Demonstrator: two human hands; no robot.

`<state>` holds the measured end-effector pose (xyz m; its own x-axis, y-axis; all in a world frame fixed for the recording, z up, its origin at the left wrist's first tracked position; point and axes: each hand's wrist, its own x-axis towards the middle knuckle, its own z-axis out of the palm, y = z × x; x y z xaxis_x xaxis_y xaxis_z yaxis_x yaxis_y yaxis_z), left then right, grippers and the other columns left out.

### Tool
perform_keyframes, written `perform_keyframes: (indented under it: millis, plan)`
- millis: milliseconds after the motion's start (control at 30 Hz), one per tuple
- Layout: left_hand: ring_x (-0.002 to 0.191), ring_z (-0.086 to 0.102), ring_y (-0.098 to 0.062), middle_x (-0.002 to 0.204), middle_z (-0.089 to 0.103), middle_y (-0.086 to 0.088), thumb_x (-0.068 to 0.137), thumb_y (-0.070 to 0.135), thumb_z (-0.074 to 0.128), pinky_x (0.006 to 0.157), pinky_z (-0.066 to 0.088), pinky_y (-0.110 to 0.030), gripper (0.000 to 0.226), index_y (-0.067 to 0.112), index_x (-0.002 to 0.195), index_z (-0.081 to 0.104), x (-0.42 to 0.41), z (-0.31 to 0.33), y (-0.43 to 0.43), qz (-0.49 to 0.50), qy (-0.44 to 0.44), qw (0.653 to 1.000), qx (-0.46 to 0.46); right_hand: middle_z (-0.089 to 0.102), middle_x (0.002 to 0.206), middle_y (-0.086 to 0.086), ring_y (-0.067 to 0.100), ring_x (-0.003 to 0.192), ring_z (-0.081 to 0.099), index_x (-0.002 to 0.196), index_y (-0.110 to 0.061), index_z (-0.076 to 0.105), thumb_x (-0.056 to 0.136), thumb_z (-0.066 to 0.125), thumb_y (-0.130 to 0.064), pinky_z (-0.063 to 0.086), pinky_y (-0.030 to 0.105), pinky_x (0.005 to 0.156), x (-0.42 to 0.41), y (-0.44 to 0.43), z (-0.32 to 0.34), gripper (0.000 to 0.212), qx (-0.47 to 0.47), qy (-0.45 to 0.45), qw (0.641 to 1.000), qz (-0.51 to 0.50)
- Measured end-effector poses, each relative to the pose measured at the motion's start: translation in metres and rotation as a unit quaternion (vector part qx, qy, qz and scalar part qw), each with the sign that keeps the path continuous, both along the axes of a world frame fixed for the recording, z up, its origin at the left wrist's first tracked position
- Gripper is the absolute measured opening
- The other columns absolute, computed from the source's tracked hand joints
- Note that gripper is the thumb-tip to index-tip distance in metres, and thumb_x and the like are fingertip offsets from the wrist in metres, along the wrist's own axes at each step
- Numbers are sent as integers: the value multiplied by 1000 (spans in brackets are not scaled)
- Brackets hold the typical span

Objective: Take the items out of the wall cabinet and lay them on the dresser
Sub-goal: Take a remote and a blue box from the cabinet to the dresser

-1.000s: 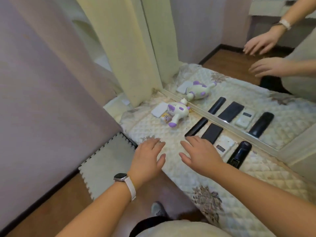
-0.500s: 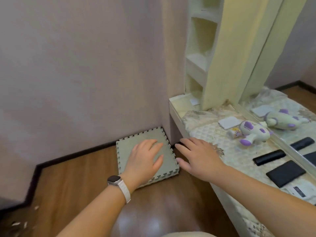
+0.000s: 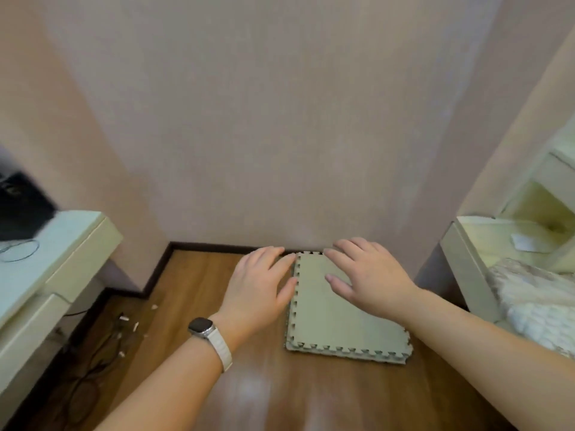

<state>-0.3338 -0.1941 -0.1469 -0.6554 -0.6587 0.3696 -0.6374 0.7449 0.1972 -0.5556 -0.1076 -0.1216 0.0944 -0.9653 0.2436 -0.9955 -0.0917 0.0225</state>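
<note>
My view has swung left, away from the dresser [image 3: 466, 259]: a second ago the quilted cover, the plush toy and the row of remote controls lay under my hands; now only the dresser's left end shows at the right edge, with a corner of the quilted cover [image 3: 538, 303] and a small white slip [image 3: 525, 242] on the bare top beside it. Above that, the open compartments of the wall cabinet [image 3: 547, 209] are partly in frame; I cannot tell whether any items remain inside. The items already laid out are out of view. My left hand [image 3: 258, 290] is empty, fingers spread and relaxed, palm down in the air over the wooden floor [image 3: 193, 293]. My right hand [image 3: 370, 275] is likewise empty and spread, hovering over the stack of interlocking foam mats [image 3: 342, 325] that lies against the wall. Judgement: with both hands free and the gaze turned off the work surface, the unloading appears finished or paused; nothing is in transit. At left stands a pale desk [image 3: 62, 244] carrying a dark object [image 3: 21, 206], blurred. A watch [image 3: 200, 327] sits on my left wrist; its face is dark. No brand, label or legible writing is visible anywhere.
</note>
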Motion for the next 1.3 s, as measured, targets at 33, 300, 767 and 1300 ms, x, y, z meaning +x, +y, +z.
perform_keyframes:
  millis: [33,300,767,1300]
  plan:
    - [122,52,-24,129,60,-3,90,40,51,103,40,-40,44,19,127,62,16,1,-7,20,4,1000,2,64,116,5,29,104,59,119,-18,63,90,44,-50,50,39,80,10,-14,3,47,-6,4,1000,16]
    - [128,48,-19,135,56,0,93,40,51,107,34,-38,44,22,132,57,119,10,-43,164,10,986,11,64,117,3,29,107,58,120,-19,62,92,40,-52,49,39,81,94,-116,10,48,-9,23,986,165]
    - [120,51,-22,128,60,0,90,41,51,99,40,-40,42,23,128,59,210,44,-152,367,-70,927,-15,65,118,8,31,109,59,121,-15,63,92,44,-49,50,41,85,214,-317,23,49,-46,-26,926,374]
    - [122,51,-24,131,59,-2,91,43,47,100,44,-41,45,22,128,58,273,102,-268,506,-97,855,-56,65,110,8,32,101,59,113,-13,65,88,44,-43,50,42,78,316,-502,74,44,-91,-58,864,492]
